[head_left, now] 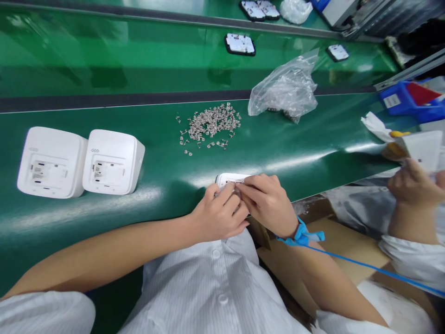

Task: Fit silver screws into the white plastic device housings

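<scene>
A white device (231, 178) lies at the front edge of the green bench, mostly hidden under both hands. My left hand (222, 211) is closed over its near side, thumb and fingers pinched at its surface. From the right my right hand (266, 199) meets it, fingertips pinched at the same spot, with a blue strap round the wrist. Whatever lies between the fingertips is too small and covered to name. Beyond the device sits a loose pile of small metal parts (215, 121). Two white boxy housings (52, 162) (113, 162) stand side by side at the left.
A clear plastic bag (287, 88) lies behind the metal parts. Black-framed units (240, 44) rest on the green belt (156, 55). At the right are a blue bin (399, 99) and another person's hand (415, 183) with a white piece. A cardboard box (333, 232) stands below the bench.
</scene>
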### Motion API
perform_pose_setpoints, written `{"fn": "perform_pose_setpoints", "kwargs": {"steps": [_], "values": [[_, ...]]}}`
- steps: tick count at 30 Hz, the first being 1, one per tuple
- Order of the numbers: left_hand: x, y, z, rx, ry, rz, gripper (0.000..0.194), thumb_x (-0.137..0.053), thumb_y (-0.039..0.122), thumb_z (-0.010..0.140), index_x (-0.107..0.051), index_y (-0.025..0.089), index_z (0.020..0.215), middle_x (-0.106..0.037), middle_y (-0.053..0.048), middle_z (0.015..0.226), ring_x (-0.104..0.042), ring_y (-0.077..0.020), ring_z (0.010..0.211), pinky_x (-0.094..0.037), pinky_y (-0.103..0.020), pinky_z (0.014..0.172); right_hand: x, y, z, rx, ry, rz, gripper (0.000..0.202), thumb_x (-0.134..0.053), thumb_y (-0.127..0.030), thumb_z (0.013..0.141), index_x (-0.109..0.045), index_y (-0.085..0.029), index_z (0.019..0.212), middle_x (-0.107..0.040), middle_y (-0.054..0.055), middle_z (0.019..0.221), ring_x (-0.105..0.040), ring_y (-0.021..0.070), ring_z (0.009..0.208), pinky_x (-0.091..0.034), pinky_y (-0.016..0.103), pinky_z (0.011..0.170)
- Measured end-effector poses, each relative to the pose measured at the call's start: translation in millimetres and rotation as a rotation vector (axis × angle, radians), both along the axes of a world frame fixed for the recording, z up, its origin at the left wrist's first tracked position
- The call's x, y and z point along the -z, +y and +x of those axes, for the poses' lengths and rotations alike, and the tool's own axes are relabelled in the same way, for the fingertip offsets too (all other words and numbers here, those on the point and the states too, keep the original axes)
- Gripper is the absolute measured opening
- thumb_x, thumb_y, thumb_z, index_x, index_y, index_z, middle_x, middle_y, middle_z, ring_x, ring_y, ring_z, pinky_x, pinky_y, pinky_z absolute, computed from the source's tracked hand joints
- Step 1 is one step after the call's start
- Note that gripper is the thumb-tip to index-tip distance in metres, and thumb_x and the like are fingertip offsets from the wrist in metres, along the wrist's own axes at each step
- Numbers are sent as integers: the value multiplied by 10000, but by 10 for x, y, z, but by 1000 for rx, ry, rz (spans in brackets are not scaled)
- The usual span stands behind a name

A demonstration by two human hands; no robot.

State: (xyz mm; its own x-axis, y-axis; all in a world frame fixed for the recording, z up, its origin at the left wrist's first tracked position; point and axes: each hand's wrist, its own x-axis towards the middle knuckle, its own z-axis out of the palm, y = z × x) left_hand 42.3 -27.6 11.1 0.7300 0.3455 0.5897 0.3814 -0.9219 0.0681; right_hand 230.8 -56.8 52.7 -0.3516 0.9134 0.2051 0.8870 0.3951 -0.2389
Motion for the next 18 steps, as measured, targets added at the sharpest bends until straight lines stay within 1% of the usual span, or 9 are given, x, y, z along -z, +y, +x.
{"fn": "perform_pose_setpoints", "kwargs": {"steps": [2,4,7,11,14,18], "values": [[10,-17,-15,11,28,50,352,-541,457,960,-681,138,1004,-706,-135,1033,-601,-327,1133,-318,-393,741,8,11,-3,33,58,24,238,-468,-210,1034,-699,-202,1092,-648,86,1006,-580,236,893,-406,395,745],[18,-29,-25,14,41,82,371,-522,452,970,-681,126,1045,-712,-144,1062,-616,-300,1071,-313,-383,707,12,44,-17,90,100,50,221,-496,-201,1001,-680,-190,1122,-619,109,1050,-582,262,965,-457,409,815],[23,-31,-27,5,28,85,336,-504,422,980,-681,137,999,-723,-131,1035,-625,-255,951,-292,-376,672,0,126,-60,150,60,43,200,-524,-202,957,-679,-170,1080,-597,130,1038,-562,298,965,-487,444,847],[11,-24,-16,-4,4,55,316,-503,405,976,-673,140,947,-725,-126,1002,-610,-230,867,-265,-376,653,-25,213,-104,164,37,20,165,-535,-185,918,-685,-154,978,-598,125,963,-561,307,923,-500,461,837],[3,-21,-9,-1,-17,29,298,-511,392,972,-670,141,940,-721,-106,939,-598,-217,818,-251,-375,643,-38,227,-100,150,66,-5,169,-545,-200,907,-683,-154,994,-601,122,975,-574,300,918,-510,459,831],[0,-18,-16,-8,-39,10,268,-525,364,968,-656,151,871,-701,-71,867,-585,-202,783,-246,-375,642,-30,231,-85,127,98,-21,168,-599,-249,894,-684,-172,1017,-616,109,999,-593,293,923,-515,449,834]]}}
